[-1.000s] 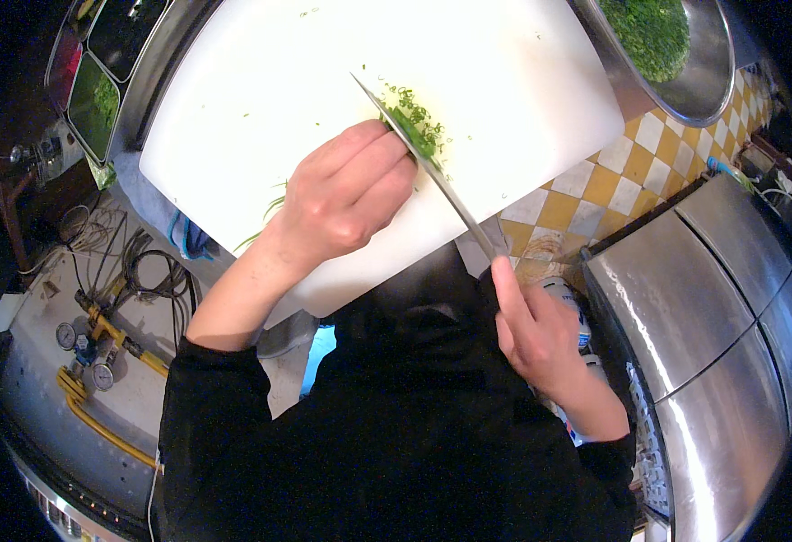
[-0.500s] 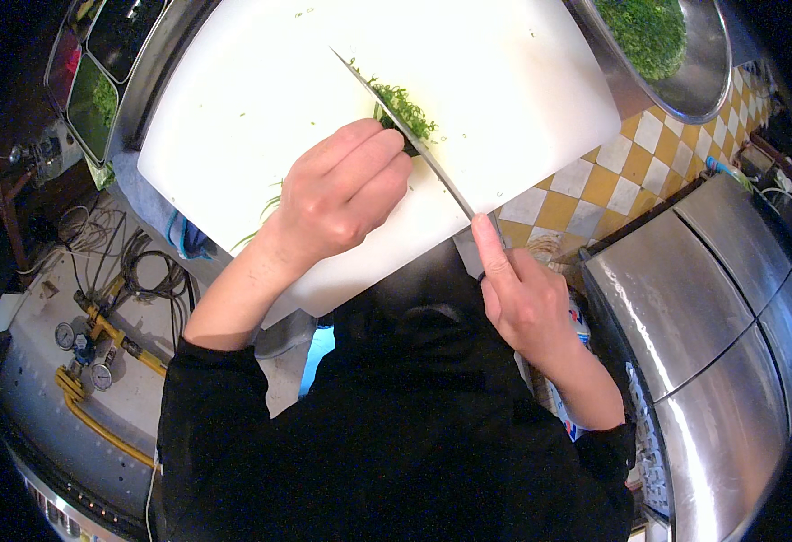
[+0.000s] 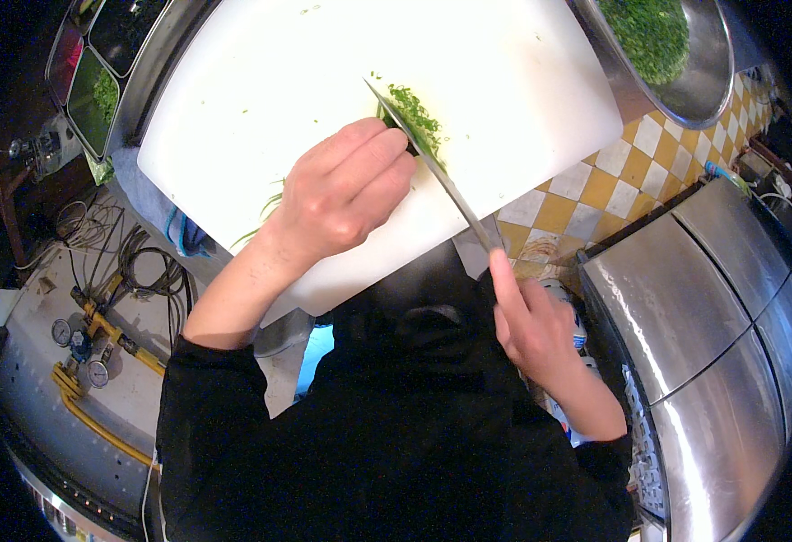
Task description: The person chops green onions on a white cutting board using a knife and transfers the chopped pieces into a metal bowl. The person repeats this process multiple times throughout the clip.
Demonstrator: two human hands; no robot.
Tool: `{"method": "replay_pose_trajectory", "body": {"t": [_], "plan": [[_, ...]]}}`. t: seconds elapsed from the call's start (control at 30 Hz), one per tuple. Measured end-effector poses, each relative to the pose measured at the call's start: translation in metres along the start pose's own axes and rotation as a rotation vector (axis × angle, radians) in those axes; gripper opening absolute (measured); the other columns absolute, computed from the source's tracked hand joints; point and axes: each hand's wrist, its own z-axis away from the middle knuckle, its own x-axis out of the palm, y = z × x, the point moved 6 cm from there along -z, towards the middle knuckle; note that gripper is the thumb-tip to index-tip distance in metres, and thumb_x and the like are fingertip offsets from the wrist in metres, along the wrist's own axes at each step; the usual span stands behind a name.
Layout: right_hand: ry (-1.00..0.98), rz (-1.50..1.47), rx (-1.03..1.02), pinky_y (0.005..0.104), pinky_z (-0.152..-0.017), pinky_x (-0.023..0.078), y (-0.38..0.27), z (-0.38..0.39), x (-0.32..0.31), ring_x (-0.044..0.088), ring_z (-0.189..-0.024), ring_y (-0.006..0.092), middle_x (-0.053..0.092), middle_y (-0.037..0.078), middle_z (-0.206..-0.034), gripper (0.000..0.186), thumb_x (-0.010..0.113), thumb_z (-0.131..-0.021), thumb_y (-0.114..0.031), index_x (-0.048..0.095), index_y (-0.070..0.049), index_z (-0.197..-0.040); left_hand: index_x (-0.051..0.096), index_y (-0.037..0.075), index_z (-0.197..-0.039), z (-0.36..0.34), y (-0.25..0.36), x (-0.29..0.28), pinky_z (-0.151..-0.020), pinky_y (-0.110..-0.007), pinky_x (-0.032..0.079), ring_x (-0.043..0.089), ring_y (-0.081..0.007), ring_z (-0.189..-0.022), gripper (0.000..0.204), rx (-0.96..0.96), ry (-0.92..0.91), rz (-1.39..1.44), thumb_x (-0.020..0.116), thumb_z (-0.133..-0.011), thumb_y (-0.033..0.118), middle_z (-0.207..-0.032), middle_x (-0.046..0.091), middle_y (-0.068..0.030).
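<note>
Head view: your left hand [image 3: 346,194] presses curled fingers on green herbs [image 3: 414,116], mid white cutting board [image 3: 260,90]. Your right hand [image 3: 531,325] grips the knife [image 3: 428,163], blade on herbs.

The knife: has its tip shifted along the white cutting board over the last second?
Yes, slightly. The knife tip has crept left across the white cutting board, toward the left hand pinning the green herbs. The right hand grips its handle.
</note>
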Motion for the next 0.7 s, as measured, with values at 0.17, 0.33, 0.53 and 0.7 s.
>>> {"method": "replay_pose_trajectory", "body": {"t": [0.17,0.33,0.53,0.7], "plan": [[-0.004,-0.036,-0.014,0.0361,-0.046,0.047,-0.001,-0.026,-0.001,0.056,-0.053,0.0219,0.048,0.005,-0.073,0.070,0.068,-0.078,-0.005,0.050,-0.011,-0.146,0.063,-0.002,-0.080,0.000,0.000,0.001,-0.069,-0.034,0.057,0.066,-0.0277,-0.083,0.020,0.030,0.052,-0.040,0.068,-0.062,0.003,-0.092,0.065,-0.0129],[0.014,-0.060,-0.026,0.0355,-0.047,0.048,-0.007,0.005,-0.011,0.056,-0.053,0.0217,0.049,0.005,-0.073,0.068,0.068,-0.079,-0.005,0.052,-0.011,-0.145,0.063,-0.002,-0.080,0.000,0.001,0.001,-0.069,-0.033,0.057,0.066,-0.0278,-0.083,0.019,0.043,0.061,-0.064,0.068,-0.062,0.003,-0.092,0.065,-0.0134],[0.015,-0.035,-0.003,0.0359,-0.047,0.049,-0.002,0.005,-0.007,0.055,-0.052,0.0225,0.050,0.006,-0.073,0.069,0.067,-0.080,-0.005,0.050,-0.011,-0.146,0.063,-0.002,-0.081,-0.001,0.001,0.001,-0.069,-0.033,0.057,0.067,-0.0278,-0.083,0.019,0.030,0.039,-0.029,0.068,-0.063,0.003,-0.092,0.065,-0.0135],[-0.009,-0.100,0.001,0.0375,-0.048,0.049,0.005,-0.027,-0.001,0.055,-0.054,0.0244,0.051,0.006,-0.072,0.073,0.068,-0.079,-0.003,0.047,-0.011,-0.148,0.065,-0.001,-0.081,-0.003,0.002,-0.004,-0.069,-0.034,0.057,0.067,-0.0280,-0.083,0.021,-0.010,0.029,-0.008,0.070,-0.061,0.002,-0.091,0.065,-0.0128]]}}
